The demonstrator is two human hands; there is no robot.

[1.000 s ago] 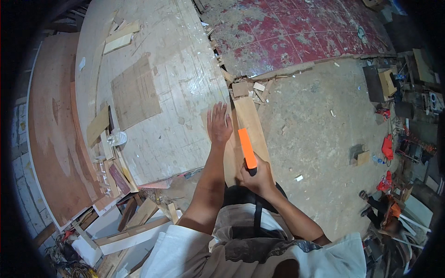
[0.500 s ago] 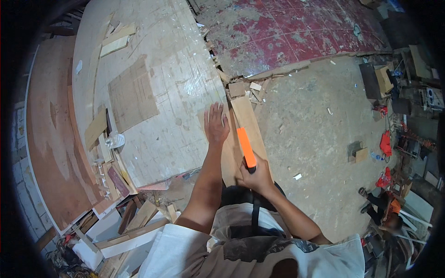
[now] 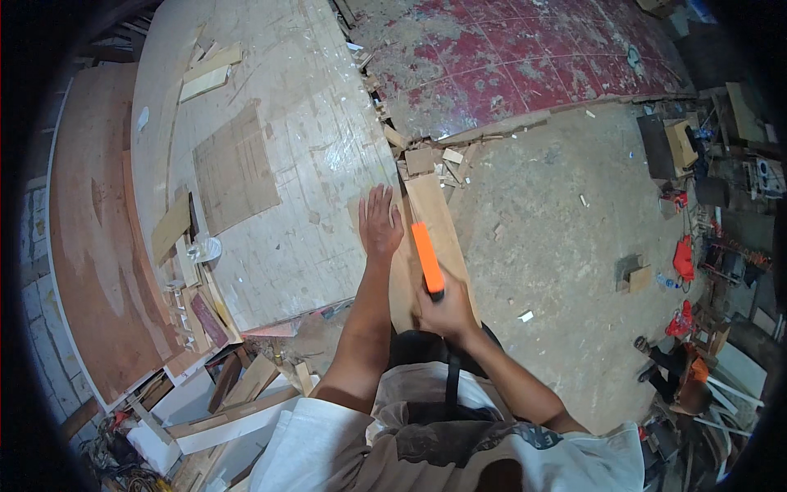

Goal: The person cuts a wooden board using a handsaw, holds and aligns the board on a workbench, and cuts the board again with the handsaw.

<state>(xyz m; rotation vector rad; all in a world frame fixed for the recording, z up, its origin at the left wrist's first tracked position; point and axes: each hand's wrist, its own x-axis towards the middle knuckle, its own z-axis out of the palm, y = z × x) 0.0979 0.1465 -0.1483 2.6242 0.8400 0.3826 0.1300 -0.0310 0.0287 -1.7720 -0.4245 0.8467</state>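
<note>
My right hand (image 3: 447,307) is closed round the black end of a handsaw (image 3: 427,258) with a bright orange handle. Its thin blade, seen nearly edge-on, runs away from me along a long pale wooden board (image 3: 438,205). Left of the saw, my left hand (image 3: 380,221) lies flat with fingers stretched out, at the right edge of the pale tabletop (image 3: 311,279) and over the wood beside it. The blade's cutting edge cannot be made out.
Small wood offcuts (image 3: 453,156) lie at the board's far end. A brown rectangular sheet (image 3: 238,168) rests on the tabletop. Scrap timber (image 3: 238,410) piles up at lower left. Dark red tiling (image 3: 525,57) spreads beyond the concrete floor (image 3: 541,221). Another person (image 3: 689,373) is at lower right.
My right hand and the handsaw have shifted slightly left, with the handle at a slightly different tilt. My left hand stays flat in almost the same place.
</note>
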